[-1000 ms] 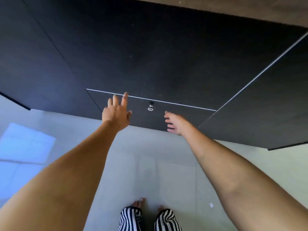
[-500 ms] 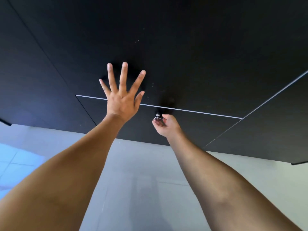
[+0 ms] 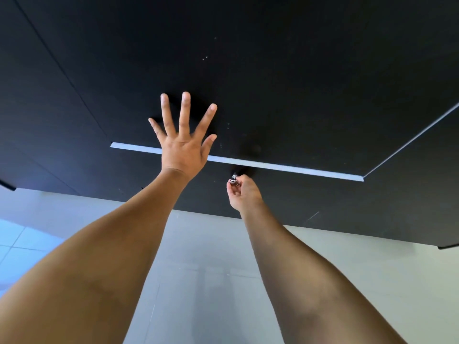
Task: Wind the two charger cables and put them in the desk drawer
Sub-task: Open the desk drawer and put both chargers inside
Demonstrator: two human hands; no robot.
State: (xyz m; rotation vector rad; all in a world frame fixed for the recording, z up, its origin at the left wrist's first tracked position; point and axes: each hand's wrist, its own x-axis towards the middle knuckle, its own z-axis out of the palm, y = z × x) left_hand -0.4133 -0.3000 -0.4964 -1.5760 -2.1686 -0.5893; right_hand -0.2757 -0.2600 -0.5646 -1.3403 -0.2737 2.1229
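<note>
The black desk (image 3: 273,70) fills the upper view. Its drawer front (image 3: 310,194) sits below a pale strip (image 3: 285,168) where the drawer stands slightly out from the desktop. My right hand (image 3: 242,193) pinches the small shiny metal knob (image 3: 234,180) on the drawer front. My left hand (image 3: 185,139) lies flat on the desktop with fingers spread, across the gap. No charger cable is in view.
A pale tiled floor (image 3: 211,256) lies under the desk, with a bright blue patch of light (image 3: 15,234) at the left. A second seam (image 3: 409,140) runs diagonally across the desk at the right.
My right hand reached the knob and took hold of it. My left hand spread flat onto the desktop. The strip at the drawer's top edge has grown wider.
</note>
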